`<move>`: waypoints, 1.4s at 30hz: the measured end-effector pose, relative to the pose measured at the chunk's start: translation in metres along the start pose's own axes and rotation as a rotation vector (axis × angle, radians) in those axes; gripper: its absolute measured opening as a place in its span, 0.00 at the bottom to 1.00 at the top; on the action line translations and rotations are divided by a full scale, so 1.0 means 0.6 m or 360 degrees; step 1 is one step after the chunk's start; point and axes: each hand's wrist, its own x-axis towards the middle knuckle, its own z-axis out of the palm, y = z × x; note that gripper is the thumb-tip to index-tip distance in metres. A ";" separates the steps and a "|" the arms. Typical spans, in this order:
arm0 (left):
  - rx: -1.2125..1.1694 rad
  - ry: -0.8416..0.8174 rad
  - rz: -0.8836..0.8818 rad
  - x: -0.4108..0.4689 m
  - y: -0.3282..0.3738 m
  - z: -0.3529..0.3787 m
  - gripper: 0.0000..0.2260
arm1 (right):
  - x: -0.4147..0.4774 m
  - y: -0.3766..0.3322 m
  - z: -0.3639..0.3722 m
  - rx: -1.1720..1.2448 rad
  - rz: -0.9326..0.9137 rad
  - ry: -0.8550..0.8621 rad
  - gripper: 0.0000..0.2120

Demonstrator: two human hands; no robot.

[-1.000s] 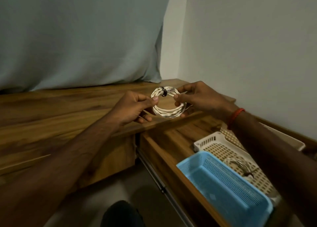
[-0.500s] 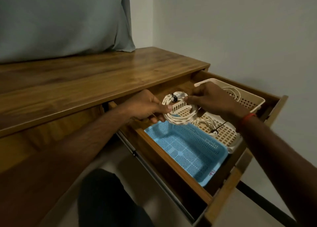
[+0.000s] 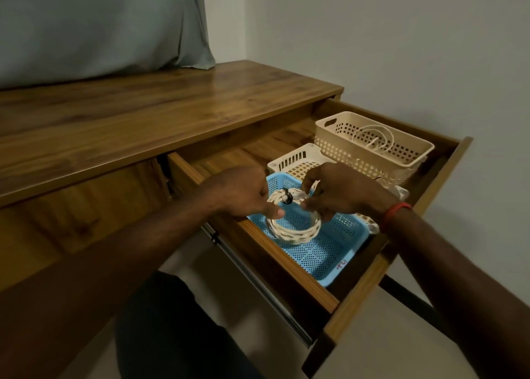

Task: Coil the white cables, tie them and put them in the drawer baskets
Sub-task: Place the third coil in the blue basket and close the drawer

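**1. Grip.** I had the coil (image 3: 292, 229) pinched from both sides. The left hand (image 3: 243, 192) closed thumb against fingers on the coil's left arc, just beside the tie (image 3: 287, 198). The right hand (image 3: 341, 193) curled its fingers round the right arc. Neither hand was slack. I judged that the two-sided hold was there to keep the turns stacked while the bundle went down (a one-sided pinch would let the far turns sag).

**2. Position.** The coil hung tilted over the blue basket (image 3: 327, 252), the nearest of three in the open drawer (image 3: 358, 289), with its near arc low inside the rim. I could not tell whether it touched the mesh floor. The visible part of the blue basket showed no other cable, which I took as the reason for choosing it. The beige basket (image 3: 370, 160) at the back already carried a cable (image 3: 372, 139). The white basket (image 3: 292, 160) between them was partly hidden behind the hands.

**3. Condition of the coil.** It was an off-white braided cord wound into a compact, roughly round ring of several turns, bound at the top by one dark tie. No loose tail end showed. I rated coiling and tying as done for this one, and release as the step in hand.
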 end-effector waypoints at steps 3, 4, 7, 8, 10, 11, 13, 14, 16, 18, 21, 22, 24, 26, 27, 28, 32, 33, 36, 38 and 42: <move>0.0174 -0.0077 -0.0050 0.001 0.006 0.009 0.20 | 0.002 0.002 0.014 -0.0048 0.0015 -0.0091 0.08; 0.0231 -0.0069 -0.0078 0.002 0.009 0.013 0.20 | 0.003 0.003 0.017 -0.0090 0.0008 -0.0108 0.08; 0.0375 0.0014 -0.0115 0.004 0.012 0.021 0.20 | 0.006 0.004 0.023 -0.0200 -0.0018 -0.0119 0.09; 0.0395 0.0027 -0.0119 0.005 0.011 0.023 0.20 | 0.006 0.004 0.023 -0.0231 -0.0024 -0.0108 0.10; 0.0410 0.0045 -0.0120 0.007 0.008 0.025 0.21 | 0.005 0.003 0.024 -0.0311 -0.0040 -0.0084 0.11; 0.0419 0.0052 -0.0121 0.007 0.007 0.026 0.22 | 0.004 0.003 0.024 -0.0349 -0.0050 -0.0088 0.12; 0.0445 0.0051 -0.0129 0.007 0.006 0.028 0.22 | 0.001 0.002 0.023 -0.0381 -0.0061 -0.0119 0.13; 0.0450 0.0053 -0.0127 0.007 0.006 0.029 0.22 | -0.002 0.002 0.022 -0.0375 -0.0060 -0.0135 0.13; 0.0412 0.0094 -0.0097 0.005 0.005 0.028 0.21 | -0.008 0.000 0.018 -0.0351 -0.0064 -0.0115 0.13; 0.0339 0.0217 -0.0037 -0.001 0.003 0.026 0.20 | -0.018 0.000 0.008 -0.0359 -0.0069 -0.0020 0.15; 0.0256 0.0464 0.0053 -0.012 0.009 0.022 0.19 | -0.045 0.006 -0.013 -0.0386 -0.0034 0.0153 0.19; 0.0228 0.0527 0.0092 -0.016 0.013 0.023 0.20 | -0.060 0.011 -0.020 -0.0347 0.0013 0.0208 0.21; 0.0119 0.0611 0.0191 -0.023 0.028 0.024 0.22 | -0.094 0.025 -0.030 -0.0266 0.0167 0.0404 0.22; 0.0032 0.0642 0.0270 -0.029 0.050 0.025 0.27 | -0.131 0.042 -0.033 -0.0325 0.0389 0.0673 0.21; 0.0028 0.0642 0.0299 -0.031 0.060 0.026 0.29 | -0.147 0.051 -0.033 -0.0378 0.0510 0.0752 0.20; 0.0046 0.0633 0.0316 -0.033 0.072 0.028 0.31 | -0.161 0.060 -0.034 -0.0417 0.0618 0.0783 0.19; 0.0165 0.0550 0.0347 -0.035 0.097 0.041 0.39 | -0.176 0.099 -0.035 -0.0325 0.0820 0.0761 0.12; 0.0191 0.0521 0.0366 -0.035 0.101 0.045 0.40 | -0.176 0.103 -0.033 -0.0310 0.0829 0.0722 0.10; 0.0232 0.0491 0.0415 -0.039 0.111 0.051 0.41 | -0.166 0.108 -0.026 -0.0280 0.0809 0.0714 0.09; 0.0252 0.0489 0.0438 -0.041 0.114 0.049 0.41 | -0.161 0.111 -0.029 -0.0196 0.0803 0.0738 0.10; 0.0264 0.0459 0.0426 -0.046 0.118 0.044 0.41 | -0.153 0.111 -0.032 -0.0193 0.0775 0.0739 0.10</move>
